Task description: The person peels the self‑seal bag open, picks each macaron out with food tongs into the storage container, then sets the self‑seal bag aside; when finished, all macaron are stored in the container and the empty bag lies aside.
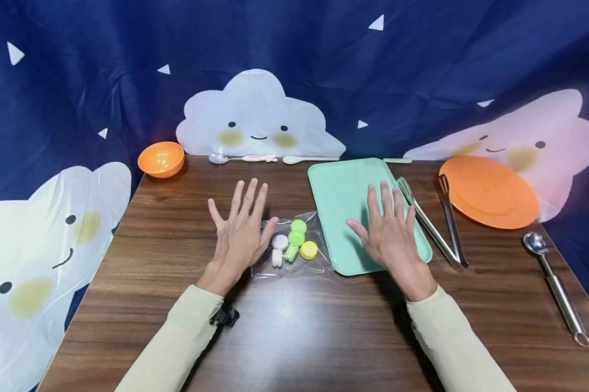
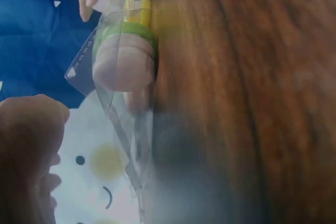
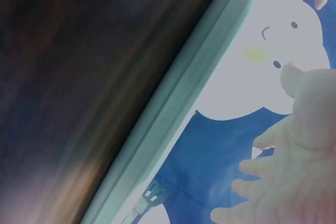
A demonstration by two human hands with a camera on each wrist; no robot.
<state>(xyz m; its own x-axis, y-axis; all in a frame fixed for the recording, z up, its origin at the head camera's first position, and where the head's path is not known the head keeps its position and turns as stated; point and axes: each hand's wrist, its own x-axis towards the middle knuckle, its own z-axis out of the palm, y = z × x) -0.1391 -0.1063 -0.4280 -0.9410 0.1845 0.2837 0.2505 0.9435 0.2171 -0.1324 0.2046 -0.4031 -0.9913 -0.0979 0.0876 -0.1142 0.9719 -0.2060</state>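
My left hand (image 1: 240, 234) is spread palm down with straight fingers, just left of a clear plastic bag (image 1: 319, 265). Inside the bag lie several toy macarons: green (image 1: 296, 238), yellow (image 1: 309, 250) and white (image 1: 280, 242). In the left wrist view the bag (image 2: 118, 129) stands out beside the hand, a pale macaron (image 2: 123, 66) nearest. Over the lower right part of a mint green tray (image 1: 338, 190) hovers my right hand (image 1: 392, 234), fingers spread and holding nothing. The right wrist view shows the tray's edge (image 3: 173, 98) with the hand (image 3: 299, 150) above it.
An orange bowl (image 1: 161, 159) stands at the back left. Along the back lie a spoon (image 1: 219, 158) and a white-handled utensil (image 1: 311, 159). To the right are metal tongs (image 1: 433, 234), an orange plate (image 1: 490, 190) and an ice cream scoop (image 1: 559, 288). A blue cloud-print curtain hangs behind.
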